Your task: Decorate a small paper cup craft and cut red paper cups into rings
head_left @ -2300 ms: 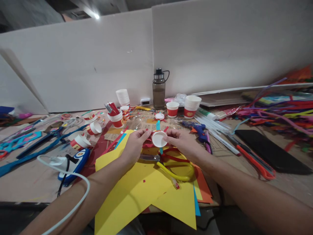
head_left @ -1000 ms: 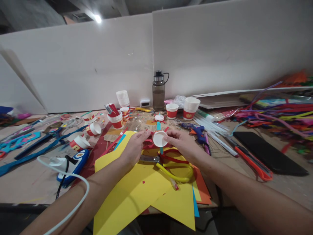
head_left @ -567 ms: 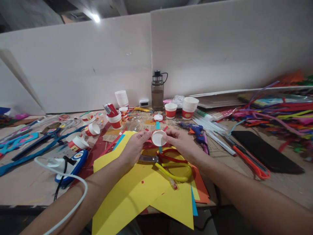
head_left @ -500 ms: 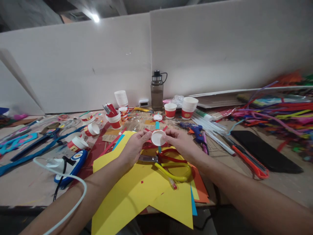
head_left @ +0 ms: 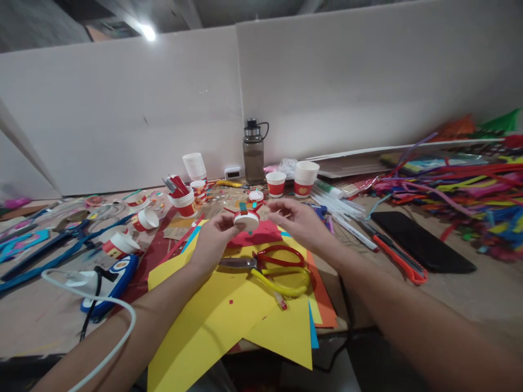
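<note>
So we're looking at a pretty busy craft table here, and the action is smack in the middle of the frame, where a cut-down paper cup (head_left: 246, 220) with red strips and a bit of teal on it sits up off the sheets, its white round face tilted toward us. We see the left hand (head_left: 210, 242) pinching its side between thumb and fingertips, gap closed right down onto the cup. The right hand (head_left: 296, 220) is just beside it, fingers loosely curled with the thumb well apart from them, and we don't see anything in its grip. Below the hands we've got scissors (head_left: 254, 262) with one red and one yellow handle, lying on yellow paper (head_left: 196, 321) that fills the lower middle, with an orange sheet (head_left: 321, 294) poking out on the right edge of the pile. Just past the cup there's a small white disc (head_left: 256, 196), and behind that a water bottle (head_left: 254, 158) stands at upper centre, near a single paper cup (head_left: 275, 188) and a cup stack (head_left: 306, 179). Centre left, we spot a cup holder (head_left: 183, 206) stuffed with red and silver sticks. On the right side we've got an orange box cutter (head_left: 402, 261), a black phone (head_left: 423, 242) and a messy heap of pipe cleaners (head_left: 453, 190), while lower left has a blue and white power strip (head_left: 118, 283) with a white cable (head_left: 122, 307) looping in front of the left forearm.
</note>
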Available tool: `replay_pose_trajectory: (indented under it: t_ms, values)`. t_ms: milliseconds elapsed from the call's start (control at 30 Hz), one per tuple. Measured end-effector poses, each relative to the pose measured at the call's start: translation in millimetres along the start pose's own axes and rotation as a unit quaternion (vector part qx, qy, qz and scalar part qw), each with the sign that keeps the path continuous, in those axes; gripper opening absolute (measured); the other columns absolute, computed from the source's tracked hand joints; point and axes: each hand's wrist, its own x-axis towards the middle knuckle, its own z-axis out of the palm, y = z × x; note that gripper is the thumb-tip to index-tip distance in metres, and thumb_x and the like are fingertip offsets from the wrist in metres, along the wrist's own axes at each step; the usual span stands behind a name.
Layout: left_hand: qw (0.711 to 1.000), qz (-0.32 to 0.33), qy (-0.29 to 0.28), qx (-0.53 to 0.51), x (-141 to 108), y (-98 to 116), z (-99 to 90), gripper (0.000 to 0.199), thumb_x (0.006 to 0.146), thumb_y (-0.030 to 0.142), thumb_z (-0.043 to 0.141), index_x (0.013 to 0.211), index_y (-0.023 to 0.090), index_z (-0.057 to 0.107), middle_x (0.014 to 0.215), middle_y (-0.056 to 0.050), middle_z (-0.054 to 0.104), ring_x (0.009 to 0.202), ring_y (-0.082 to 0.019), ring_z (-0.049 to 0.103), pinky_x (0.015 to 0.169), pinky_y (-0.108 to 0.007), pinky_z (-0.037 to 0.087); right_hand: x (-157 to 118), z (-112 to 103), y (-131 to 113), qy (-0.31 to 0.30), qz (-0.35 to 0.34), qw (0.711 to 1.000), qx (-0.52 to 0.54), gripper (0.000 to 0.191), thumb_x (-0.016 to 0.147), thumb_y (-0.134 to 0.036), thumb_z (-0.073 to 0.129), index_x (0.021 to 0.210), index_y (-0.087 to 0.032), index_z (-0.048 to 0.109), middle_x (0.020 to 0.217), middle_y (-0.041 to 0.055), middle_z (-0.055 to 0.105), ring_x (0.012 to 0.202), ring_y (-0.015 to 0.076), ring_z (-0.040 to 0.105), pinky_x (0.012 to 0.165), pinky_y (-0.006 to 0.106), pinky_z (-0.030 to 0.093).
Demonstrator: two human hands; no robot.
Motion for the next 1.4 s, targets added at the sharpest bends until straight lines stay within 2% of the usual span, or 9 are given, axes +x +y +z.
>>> replay_pose_trajectory:
  t_ms: [133, 267, 333, 400, 467, 600, 700, 867, 1400]
  values:
    - [0.987, 0.141, 0.032, 0.067, 1.0, 2.5, -10.1, 0.019, 0.069, 0.029, 0.071, 0.086, 0.02, 0.067, 0.088, -0.004, 0.067, 0.081, -0.016, 0.06, 0.076, -0.028, 0.046, 8.3, -42.7, 12.4, 0.127, -0.001, 0.98, -0.155, 0.025, 0.081, -0.039, 0.056, 0.089, -0.017, 0.064, 0.084, 0.0066, 0.066, 0.072, 0.0166, 0.057, 0.066, 0.029, 0.043]
    - [0.944, 0.298, 0.008, 0.141, -8.0, 16.3, -17.3, 0.016, 0.072, 0.02, 0.068, 0.087, 0.025, 0.071, 0.1, -0.007, 0.068, 0.1, -0.021, 0.059, 0.094, -0.035, 0.042, 8.3, -69.0, 33.6, 0.115, 0.065, 0.945, -0.3, 0.022, 0.077, -0.038, 0.059, 0.071, -0.018, 0.063, 0.068, 0.0059, 0.064, 0.062, 0.0172, 0.054, 0.058, 0.03, 0.037]
    - [0.926, 0.338, -0.005, 0.166, -11.1, 20.9, -19.1, 0.02, 0.072, 0.016, 0.067, 0.088, 0.027, 0.071, 0.1, -0.007, 0.069, 0.1, -0.021, 0.061, 0.095, -0.037, 0.043, 6.1, -67.8, 38.6, 0.097, 0.073, 0.953, -0.277, 0.02, 0.077, -0.036, 0.059, 0.072, -0.018, 0.063, 0.069, 0.0053, 0.064, 0.061, 0.0166, 0.054, 0.058, 0.029, 0.038]
    - [0.91, 0.366, -0.014, 0.193, -11.3, 21.9, -20.1, 0.022, 0.072, 0.013, 0.066, 0.089, 0.027, 0.071, 0.098, -0.006, 0.07, 0.097, -0.02, 0.062, 0.092, -0.037, 0.046, 2.6, -58.6, 35.4, 0.091, 0.04, 0.97, -0.221, 0.018, 0.079, -0.035, 0.057, 0.08, -0.017, 0.063, 0.074, 0.0051, 0.064, 0.064, 0.0164, 0.055, 0.06, 0.029, 0.041]
    - [0.886, 0.404, -0.023, 0.225, -9.0, 20.0, -20.7, 0.022, 0.074, 0.011, 0.064, 0.09, 0.025, 0.07, 0.097, -0.006, 0.07, 0.095, -0.019, 0.063, 0.088, -0.036, 0.049, -3.0, -45.7, 24.4, 0.098, -0.034, 0.981, -0.162, 0.021, 0.082, -0.034, 0.055, 0.092, -0.017, 0.062, 0.084, 0.0059, 0.063, 0.073, 0.0173, 0.056, 0.066, 0.03, 0.044]
    - [0.83, 0.487, -0.03, 0.271, -3.9, 13.6, -21.1, 0.027, 0.077, 0.005, 0.059, 0.097, 0.022, 0.066, 0.097, -0.006, 0.069, 0.095, -0.017, 0.063, 0.084, -0.034, 0.052, -19.3, -23.2, -5.0, 0.031, -0.182, 0.976, -0.115, 0.029, 0.092, -0.034, 0.042, 0.112, -0.02, 0.058, 0.107, 0.0091, 0.054, 0.1, 0.021, 0.051, 0.085, 0.037, 0.043]
    - [0.818, 0.496, -0.029, 0.291, -3.0, 9.2, -20.7, 0.029, 0.078, 0.003, 0.057, 0.1, 0.021, 0.063, 0.098, -0.006, 0.067, 0.097, -0.016, 0.063, 0.084, -0.034, 0.052, -29.2, -13.1, -16.8, -0.032, -0.238, 0.962, -0.132, 0.038, 0.091, -0.039, 0.043, 0.125, -0.024, 0.053, 0.117, 0.0098, 0.048, 0.113, 0.0246, 0.042, 0.099, 0.045, 0.034]
    - [0.822, 0.487, -0.047, 0.292, -3.9, 4.0, -19.5, 0.034, 0.076, 0.001, 0.058, 0.103, 0.022, 0.062, 0.101, -0.007, 0.066, 0.098, -0.017, 0.062, 0.085, -0.034, 0.053, -33.2, -3.7, -14.4, -0.104, -0.264, 0.944, -0.169, 0.047, 0.09, -0.044, 0.046, 0.133, -0.026, 0.047, 0.124, 0.0104, 0.044, 0.117, 0.0257, 0.036, 0.102, 0.047, 0.03]
    - [0.823, 0.487, -0.049, 0.287, -5.9, 6.6, -19.4, 0.039, 0.074, -0.002, 0.059, 0.105, 0.021, 0.062, 0.102, -0.007, 0.066, 0.099, -0.017, 0.061, 0.085, -0.034, 0.052, -33.5, 3.2, -12.2, -0.103, -0.28, 0.936, -0.185, 0.054, 0.089, -0.047, 0.045, 0.138, -0.026, 0.04, 0.131, 0.011, 0.042, 0.121, 0.0262, 0.033, 0.104, 0.049, 0.027]
